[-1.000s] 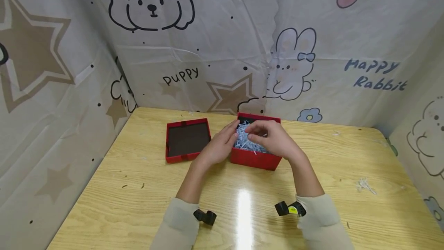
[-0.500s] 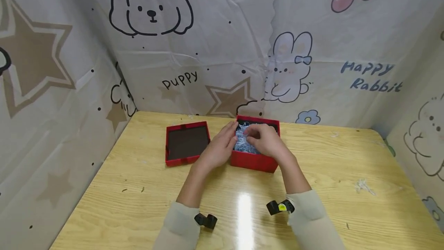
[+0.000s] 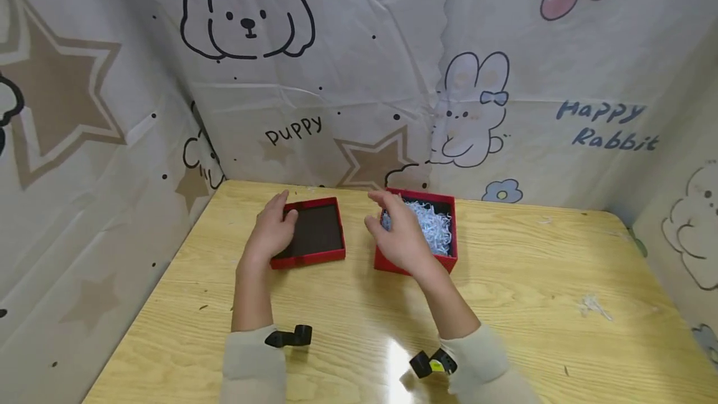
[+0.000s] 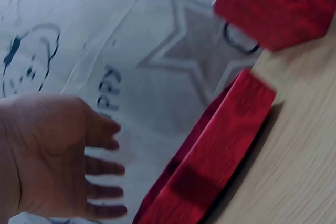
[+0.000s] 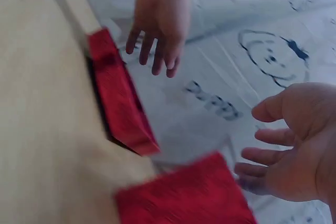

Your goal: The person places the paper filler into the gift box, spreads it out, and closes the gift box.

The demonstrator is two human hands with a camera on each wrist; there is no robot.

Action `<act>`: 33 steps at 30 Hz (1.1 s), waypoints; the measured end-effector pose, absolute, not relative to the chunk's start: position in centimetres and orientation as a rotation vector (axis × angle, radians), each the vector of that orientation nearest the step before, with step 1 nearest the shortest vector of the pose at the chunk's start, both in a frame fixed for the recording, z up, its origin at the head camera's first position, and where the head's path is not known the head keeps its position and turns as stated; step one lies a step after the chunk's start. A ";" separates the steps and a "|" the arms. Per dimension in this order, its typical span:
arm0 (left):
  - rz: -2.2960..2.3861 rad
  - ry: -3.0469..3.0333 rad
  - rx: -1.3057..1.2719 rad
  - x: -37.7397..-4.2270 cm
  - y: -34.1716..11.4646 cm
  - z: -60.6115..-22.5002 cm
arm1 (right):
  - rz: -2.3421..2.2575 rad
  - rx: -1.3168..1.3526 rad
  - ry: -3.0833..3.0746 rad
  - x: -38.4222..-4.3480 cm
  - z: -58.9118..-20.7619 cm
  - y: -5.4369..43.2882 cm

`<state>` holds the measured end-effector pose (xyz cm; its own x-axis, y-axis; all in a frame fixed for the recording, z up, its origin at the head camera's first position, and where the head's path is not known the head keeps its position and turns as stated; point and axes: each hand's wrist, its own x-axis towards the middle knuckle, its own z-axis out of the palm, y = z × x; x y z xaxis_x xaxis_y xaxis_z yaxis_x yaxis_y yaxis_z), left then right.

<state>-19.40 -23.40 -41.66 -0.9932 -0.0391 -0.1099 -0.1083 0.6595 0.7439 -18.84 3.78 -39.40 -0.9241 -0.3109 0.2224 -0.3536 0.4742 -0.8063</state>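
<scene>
A shallow red box lid (image 3: 307,259) with a dark inside lies hollow side up on the table. My left hand (image 3: 270,229) is over its left edge, fingers extended and holding nothing; the left wrist view shows the palm facing the red lid wall (image 4: 220,145). To the right stands a deeper red box (image 3: 447,262) filled with pale blue shredded paper (image 3: 432,226). Over that box's left side is my right hand (image 3: 401,232), thumb apart from loosely bent fingers, with nothing in it. In the right wrist view the right hand (image 5: 294,145) appears beside the red box (image 5: 184,195).
A wooden table (image 3: 336,317) carries both pieces. White paper scraps (image 3: 594,306) lie at the right, and small dark bits are scattered about. A printed cloth (image 3: 359,80) hangs behind the table and along both sides.
My left hand has left the box's left side and moved left to the lid. My right hand has come up out of the shredded paper and shifted left.
</scene>
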 end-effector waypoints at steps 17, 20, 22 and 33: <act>1.138 2.639 -0.371 -18.7 -25.5 -42.1 | 0.589 0.634 -2.830 -13.3 -42.7 -3.8; 1.116 2.653 -0.358 -18.7 -25.5 -42.0 | 0.734 0.721 -2.824 -13.1 -43.2 -4.5; 1.106 2.662 -0.341 -18.8 -25.4 -42.0 | 0.879 0.729 -2.826 -13.5 -43.9 -4.9; 1.117 2.679 -0.351 -18.4 -25.8 -42.0 | 1.424 0.525 -2.865 -15.3 -46.4 -4.9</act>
<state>-18.44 -25.79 -41.97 -0.9478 -0.1347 -0.2890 -0.3001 0.6832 0.6657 -15.30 -4.89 -46.45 -0.9426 -0.3298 0.0529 -0.2413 0.5628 -0.7906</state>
